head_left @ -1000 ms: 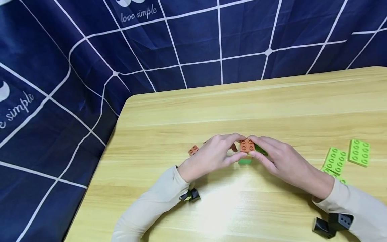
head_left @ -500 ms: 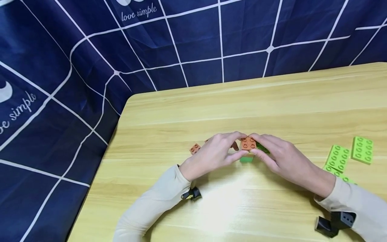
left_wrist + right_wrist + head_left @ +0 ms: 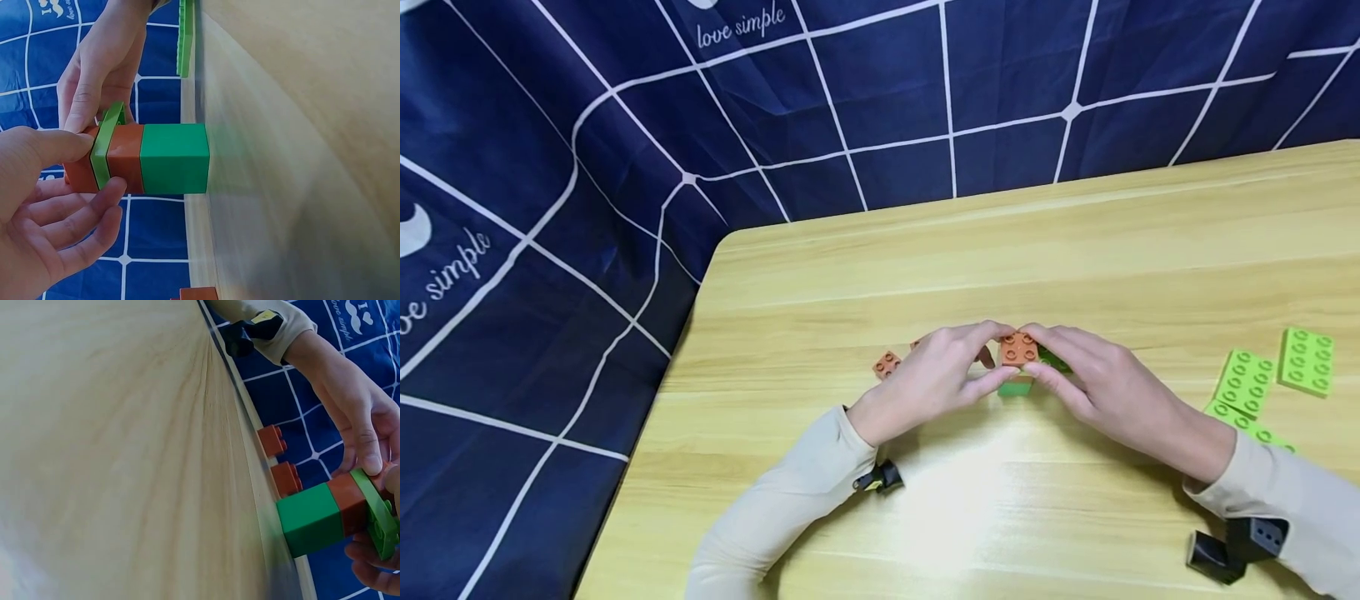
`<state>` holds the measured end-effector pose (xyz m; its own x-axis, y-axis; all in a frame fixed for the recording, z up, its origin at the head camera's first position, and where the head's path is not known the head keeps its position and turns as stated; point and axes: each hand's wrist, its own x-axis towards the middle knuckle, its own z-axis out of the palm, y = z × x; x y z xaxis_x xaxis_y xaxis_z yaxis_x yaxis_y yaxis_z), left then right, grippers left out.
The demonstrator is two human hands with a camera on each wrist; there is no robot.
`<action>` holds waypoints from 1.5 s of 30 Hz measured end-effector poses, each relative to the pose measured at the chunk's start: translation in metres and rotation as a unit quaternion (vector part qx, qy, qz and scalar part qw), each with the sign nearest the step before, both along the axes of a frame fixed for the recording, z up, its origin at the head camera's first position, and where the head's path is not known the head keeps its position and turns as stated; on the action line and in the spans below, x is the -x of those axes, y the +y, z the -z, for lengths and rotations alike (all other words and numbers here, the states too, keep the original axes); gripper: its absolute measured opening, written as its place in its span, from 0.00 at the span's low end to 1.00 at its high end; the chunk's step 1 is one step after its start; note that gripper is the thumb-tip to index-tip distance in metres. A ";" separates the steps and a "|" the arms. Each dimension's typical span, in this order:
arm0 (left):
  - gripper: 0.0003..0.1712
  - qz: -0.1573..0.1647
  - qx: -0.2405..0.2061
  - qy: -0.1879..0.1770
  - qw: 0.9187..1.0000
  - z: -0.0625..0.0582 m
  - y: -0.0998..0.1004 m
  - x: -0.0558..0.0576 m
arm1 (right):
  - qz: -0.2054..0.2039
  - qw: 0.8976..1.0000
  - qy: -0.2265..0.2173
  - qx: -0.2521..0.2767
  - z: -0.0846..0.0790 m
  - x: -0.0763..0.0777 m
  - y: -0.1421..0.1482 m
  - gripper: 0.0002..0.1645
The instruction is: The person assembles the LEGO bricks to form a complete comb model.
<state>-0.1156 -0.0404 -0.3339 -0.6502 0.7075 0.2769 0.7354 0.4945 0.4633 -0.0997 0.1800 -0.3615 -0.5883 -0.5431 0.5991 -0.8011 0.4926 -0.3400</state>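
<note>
A small tower of toy building blocks stands upright between my hands: a green block (image 3: 175, 158) at the bottom, an orange-brown brick (image 3: 126, 153) above it, then a thin lime-green plate (image 3: 105, 156) jutting out to the right. The top orange-brown brick (image 3: 1019, 349) shows four-cornered studs from above. My left hand (image 3: 928, 375) pinches the top brick between thumb and fingers from the left. From the right, my right hand (image 3: 1101, 379) pinches the same brick, its fingertips meeting the left ones. Part of the plate is hidden by the right fingers.
Two loose orange-brown bricks, one a studded brick (image 3: 887, 365), lie left of the tower, partly behind the left hand. Several lime-green plates (image 3: 1306, 361) lie on the wooden table (image 3: 850, 292) at the right. A dark blue gridded curtain (image 3: 880, 100) hangs behind the table.
The head view has shifted slightly, so the table appears a little higher. Both hands stay at the top brick, with no clear movement of the tower.
</note>
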 end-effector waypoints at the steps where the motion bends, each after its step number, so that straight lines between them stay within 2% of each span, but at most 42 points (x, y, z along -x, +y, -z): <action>1: 0.24 -0.001 0.000 0.001 1.000 0.000 0.000 0.000 | 0.000 1.000 -0.001 0.000 0.000 0.000 0.000 0.33; 9: 0.24 -0.007 0.012 0.001 1.000 0.000 0.001 0.000 | 0.003 1.000 0.009 0.004 0.001 0.001 0.000 0.35; 18: 0.25 -0.005 0.012 0.011 1.000 0.001 0.001 -0.001 | 0.010 1.000 -0.006 0.001 0.000 0.000 0.000 0.34; 26: 0.25 -0.011 0.027 0.006 1.000 -0.003 0.003 -0.001 | 0.001 0.999 -0.036 -0.026 -0.007 0.001 0.006 0.26; 33: 0.26 -0.013 0.033 0.006 0.999 -0.003 0.003 -0.002 | 0.014 0.994 -0.078 -0.069 -0.013 -0.001 0.016 0.34; 38: 0.26 -0.014 0.037 0.004 0.999 -0.002 0.004 -0.003 | 0.026 0.992 -0.098 -0.075 -0.014 -0.003 0.028 0.34; 45: 0.28 -0.012 0.050 -0.019 0.999 -0.008 0.003 -0.001 | 0.013 0.994 -0.079 -0.071 -0.013 -0.001 0.036 0.32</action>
<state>-0.1143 -0.0377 -0.3259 -0.6757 0.7148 0.1805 0.7058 0.5564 0.4386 -0.0983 0.2164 -0.3489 -0.6844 -0.5992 0.4154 -0.7291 0.5651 -0.3861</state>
